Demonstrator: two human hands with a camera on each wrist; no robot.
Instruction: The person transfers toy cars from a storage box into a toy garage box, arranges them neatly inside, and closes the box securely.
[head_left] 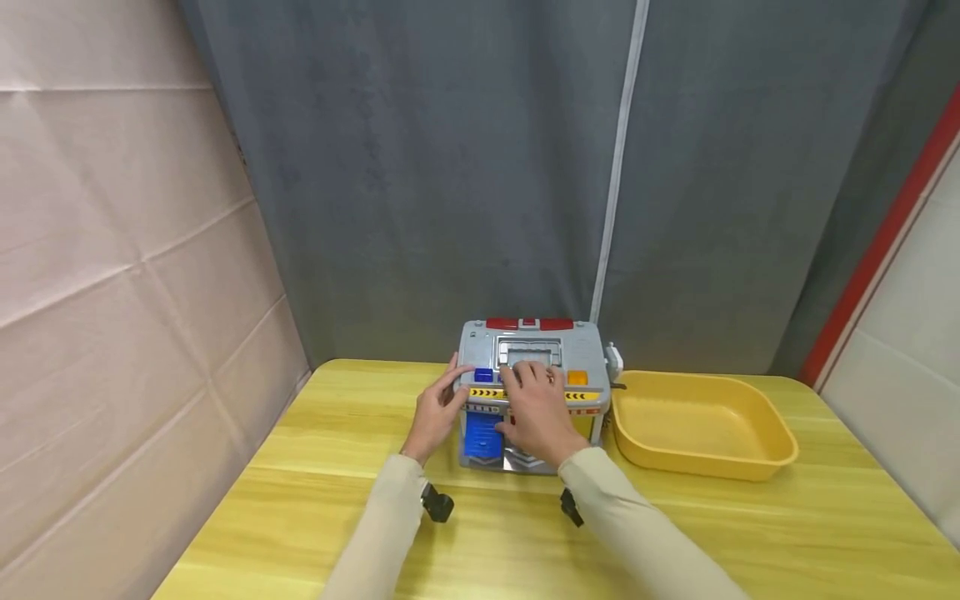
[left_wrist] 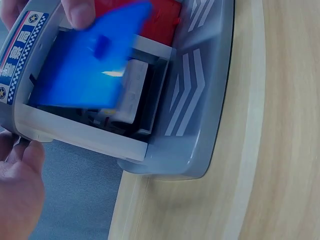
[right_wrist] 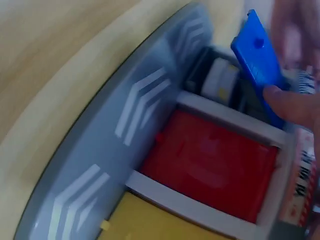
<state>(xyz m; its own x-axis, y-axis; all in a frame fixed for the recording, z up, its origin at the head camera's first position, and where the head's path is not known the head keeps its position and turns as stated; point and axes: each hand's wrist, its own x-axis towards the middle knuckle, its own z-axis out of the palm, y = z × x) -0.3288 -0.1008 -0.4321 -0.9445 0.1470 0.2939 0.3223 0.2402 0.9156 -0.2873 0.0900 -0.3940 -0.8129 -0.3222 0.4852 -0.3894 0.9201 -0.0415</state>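
A grey toy police garage point(head_left: 592, 342) stands on the table with blue, red and yellow doors. Its blue door point(right_wrist: 257, 62) is swung outward at the bottom, baring a white toy car point(left_wrist: 131, 90) in that bay. My right hand point(head_left: 536, 412) spreads its fingers over the roof's front, while its thumb point(left_wrist: 81, 14) touches the blue door's side edge. At the garage's left upper corner, my left hand point(head_left: 435, 417) grips with one finger across the top and others against the side wall. The red door point(right_wrist: 210, 162) and yellow door point(right_wrist: 150, 220) are down in their frames.
To the garage's right sits a yellow plastic tray point(head_left: 701, 467). A small grey-white part point(head_left: 614, 360) sticks out from the garage's right side. The wooden table point(head_left: 495, 550) extends toward me, and a dark grey curtain point(head_left: 420, 183) hangs behind it.
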